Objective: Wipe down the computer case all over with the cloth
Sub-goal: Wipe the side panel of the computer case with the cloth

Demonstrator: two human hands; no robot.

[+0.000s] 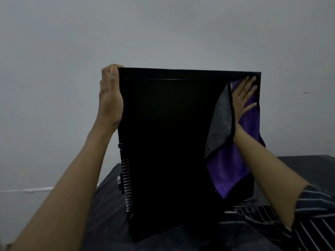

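The tall black computer case stands upright on the black-covered desk, its broad side panel facing the camera. The right hand presses the purple-and-grey microfibre cloth flat against the panel, fingers straight and spread, their tips just short of the top right corner. The cloth hangs below the palm along the right edge. The left hand grips the top left corner, fingers curled over the edge. The bare panel spans between the two hands.

Single head-worn wide-angle view, close behind left hand and right hand, facing forward at the computer case between them; grey wall beyond the hands.
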